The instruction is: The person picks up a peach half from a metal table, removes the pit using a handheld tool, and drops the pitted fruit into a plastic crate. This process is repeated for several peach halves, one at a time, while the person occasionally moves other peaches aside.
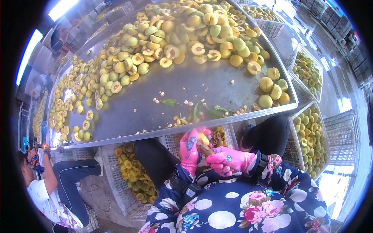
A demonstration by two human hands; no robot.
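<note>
My left hand point(190, 150), in a pink glove, is closed around a yellow peach point(203, 138) just below the table's near edge. In its own pink glove, my right hand point(232, 160) grips a small tool with a brown handle point(207, 150), its tip against or very near the fruit; the tip is too small to make out. Beneath the hands, a crate holds cut fruit pieces point(220, 136), partly hidden by the gloves. Whole and halved yellow-green peaches point(167, 39) heap over the far side of the metal table point(155, 108).
Pale pits and green leaves point(168, 102) lie along the table's raised near edge. A crate of cut fruit point(134, 176) stands left of my legs, and a crate of peaches point(311, 136) stands to the right. Another person point(54, 194) sits at the far left.
</note>
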